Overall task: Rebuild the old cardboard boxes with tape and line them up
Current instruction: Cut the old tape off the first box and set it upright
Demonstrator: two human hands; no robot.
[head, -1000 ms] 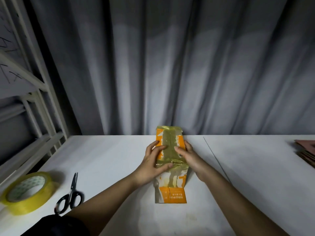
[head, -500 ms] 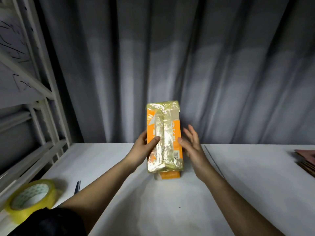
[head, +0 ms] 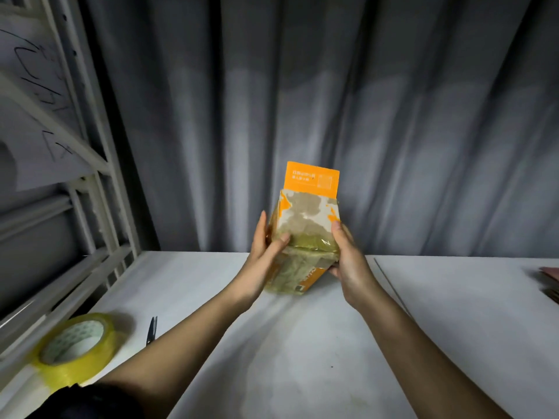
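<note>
- A dark sleeve [head: 81, 400] fills the near-left corner.
- A roll of yellowish tape [head: 75, 349] lies flat on the white table [head: 302, 358] at near left, its core facing up; any print on the core is too blurred to read.
- Just right of the roll, the tips of scissors [head: 152, 329] show, pointing away; the left forearm hides the rest.
- The left hand [head: 263, 261] has straight fingers laid flat along the box's left side, with the thumb pressed across the taped front.
- The right hand [head: 348, 261] clasps the box's right edge, thumb on the front and fingers curled behind and under.
- The box [head: 305, 234] is held between both hands above the middle of the table. Its long axis runs up and away, the orange flap at the top and the taped end low and toward the viewer.
- Its front is torn, with bare grey patches; old yellowed tape wraps the lower end.
- The orange flap carries white lettering and a small square mark, too small to read.
- At the far right edge lies a stack of flat cardboard [head: 552, 282].
- A white metal rack [head: 99, 189] stands at left, with a sheet bearing unreadable black scrawl.
- A grey curtain [head: 393, 116] hangs behind the table.
</note>
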